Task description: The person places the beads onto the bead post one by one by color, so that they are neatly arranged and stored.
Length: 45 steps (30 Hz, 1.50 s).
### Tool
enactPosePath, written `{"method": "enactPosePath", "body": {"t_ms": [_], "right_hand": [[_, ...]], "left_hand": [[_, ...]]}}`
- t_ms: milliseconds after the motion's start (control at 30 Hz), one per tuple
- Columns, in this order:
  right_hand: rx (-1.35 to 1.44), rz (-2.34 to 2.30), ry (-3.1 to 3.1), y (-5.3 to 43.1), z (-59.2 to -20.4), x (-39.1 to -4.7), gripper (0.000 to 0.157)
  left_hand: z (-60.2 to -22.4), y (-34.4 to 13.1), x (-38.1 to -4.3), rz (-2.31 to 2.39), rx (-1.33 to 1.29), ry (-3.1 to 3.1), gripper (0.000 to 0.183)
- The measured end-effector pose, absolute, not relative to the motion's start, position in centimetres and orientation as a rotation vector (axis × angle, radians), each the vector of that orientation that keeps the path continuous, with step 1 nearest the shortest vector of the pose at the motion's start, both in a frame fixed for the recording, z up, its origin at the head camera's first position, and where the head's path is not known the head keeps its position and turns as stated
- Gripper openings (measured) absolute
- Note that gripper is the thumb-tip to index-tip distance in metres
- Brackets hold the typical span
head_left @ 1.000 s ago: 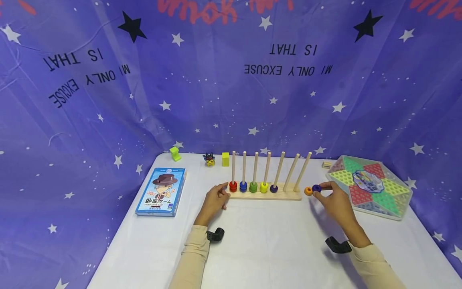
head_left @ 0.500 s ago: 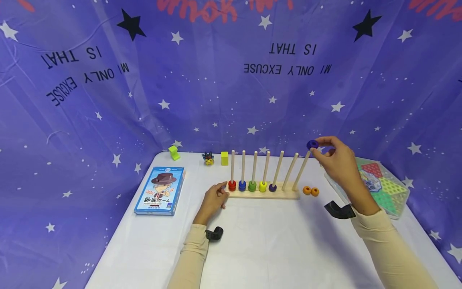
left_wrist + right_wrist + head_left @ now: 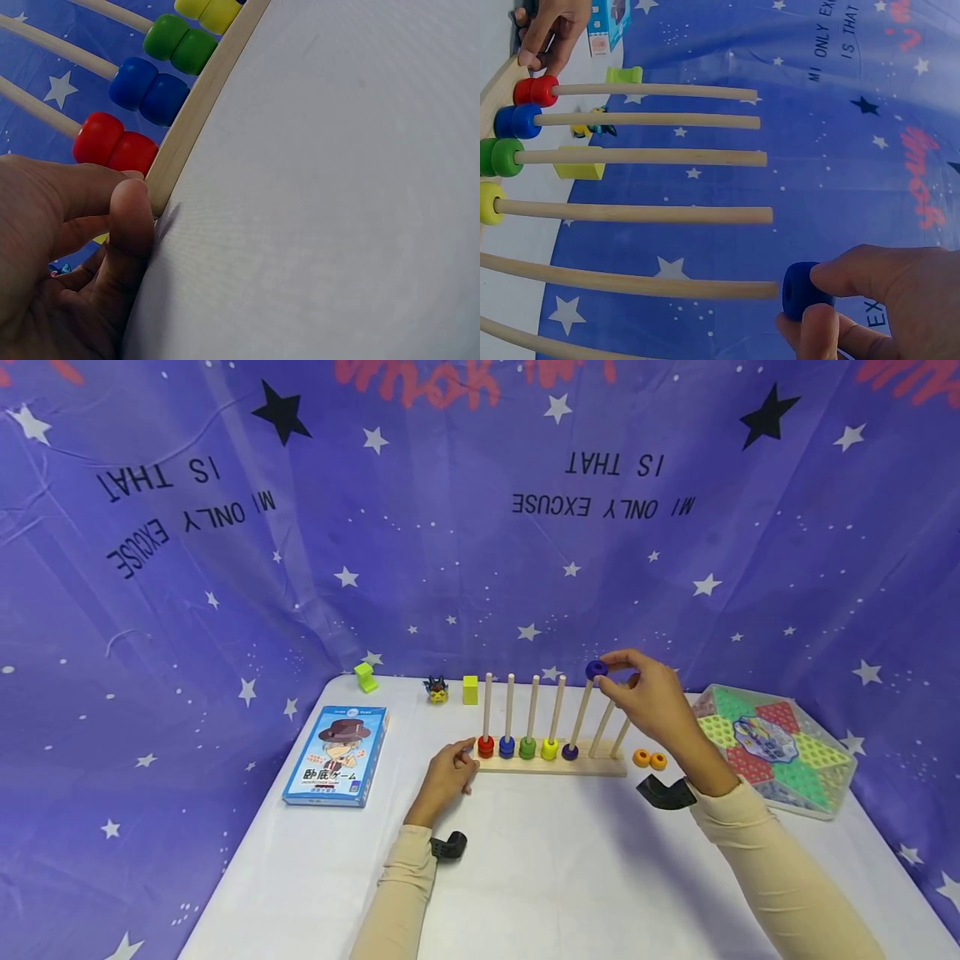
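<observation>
A wooden peg board (image 3: 551,766) with a row of upright pegs stands on the white table. My left hand (image 3: 444,777) pinches its left end between thumb and fingers. Paired red beads (image 3: 116,142), blue beads (image 3: 148,91), green beads (image 3: 180,45) and yellow beads (image 3: 549,749) sit low on the first pegs. One purple bead (image 3: 570,752) lies at the foot of the fifth peg. Over that peg's tip, my right hand (image 3: 648,702) pinches another purple bead (image 3: 806,291); the right wrist view shows a narrow gap between bead and tip. The last two pegs are bare.
Two orange beads (image 3: 649,760) lie just right of the board. Beyond them is a hexagonal board-game box (image 3: 772,747). A blue card-game box (image 3: 336,756) lies at left. Behind stand a lime block (image 3: 470,690), a small figure (image 3: 436,691) and a lime curved piece (image 3: 365,677).
My right hand has lifted the purple bead from beside the orange beads, then carried it left to the fifth peg's top. My left hand has stayed at the board's end.
</observation>
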State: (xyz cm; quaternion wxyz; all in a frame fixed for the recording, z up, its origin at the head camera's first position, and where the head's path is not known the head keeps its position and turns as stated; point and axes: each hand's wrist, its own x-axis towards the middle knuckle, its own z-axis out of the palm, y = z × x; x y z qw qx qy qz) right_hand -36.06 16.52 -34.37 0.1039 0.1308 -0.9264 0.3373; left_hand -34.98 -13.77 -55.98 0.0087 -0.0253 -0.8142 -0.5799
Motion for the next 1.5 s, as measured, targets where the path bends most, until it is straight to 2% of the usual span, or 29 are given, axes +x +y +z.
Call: {"method": "enactPosePath", "body": {"t_ms": [600,800,1133,1267,1500], "right_hand": [[0.379,0.960,-2.771,16.2,-34.8,-36.3,0.037],[0.390,0.948,-2.771,16.4,-34.9,-36.2,0.042],[0.290,0.967,-2.708,19.0,-34.9,-35.7,0.045],[0.229,0.972,-2.699,21.6,-37.0,-35.7,0.046],[0.158,0.998,-2.775,26.4,-44.8,-35.4,0.038]], "left_hand": [[-55.8,-13.7,-34.8,-1.823,-0.074,-2.539,0.046],[-55.9,-13.6,-34.7,-1.831,-0.071,-2.535,0.046],[-55.6,-13.7,-34.9,-1.839,-0.061,-2.526,0.046],[-55.6,-13.6,-34.9,-1.839,-0.056,-2.530,0.046],[-55.9,-13.9,-34.6,-1.820,-0.085,-2.535,0.046]]}}
